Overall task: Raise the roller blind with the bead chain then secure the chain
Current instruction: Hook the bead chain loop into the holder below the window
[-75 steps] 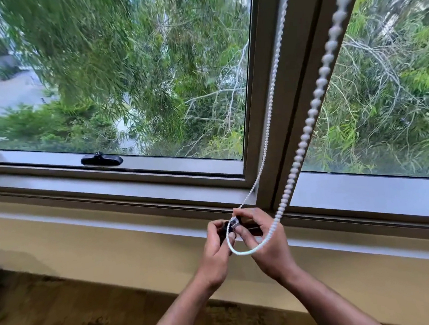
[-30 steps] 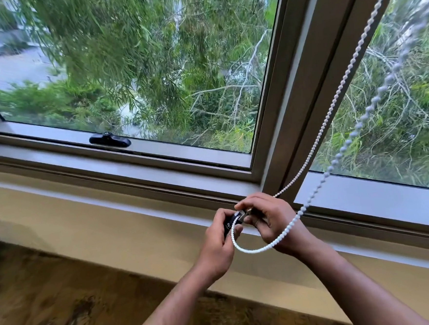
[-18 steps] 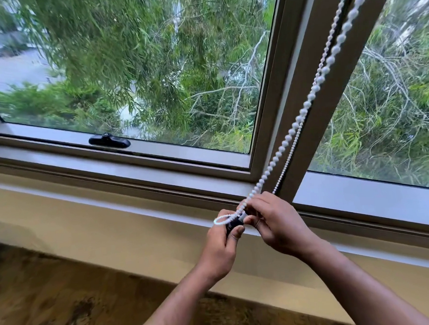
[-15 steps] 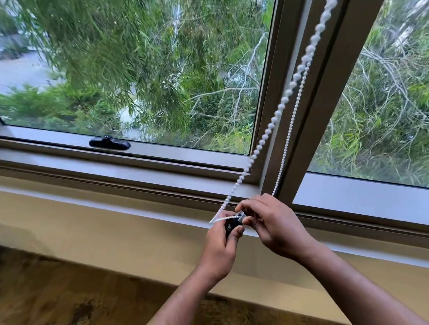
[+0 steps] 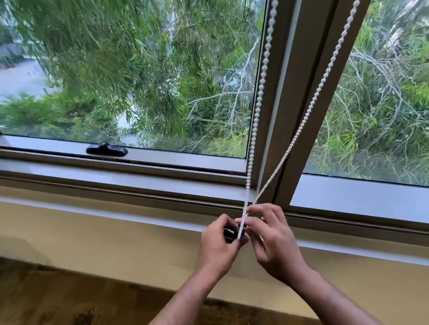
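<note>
- Below the window frame, both hands pinch the bead chain at a small dark clip: left hand steadies it, right hand feeds beads
- Securing step under way; next, seat the taut loop fully in the clip

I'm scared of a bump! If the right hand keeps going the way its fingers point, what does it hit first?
Probably the small black clip and the left hand holding it. The right hand points left at them, almost touching, with the bead chain between.
</note>
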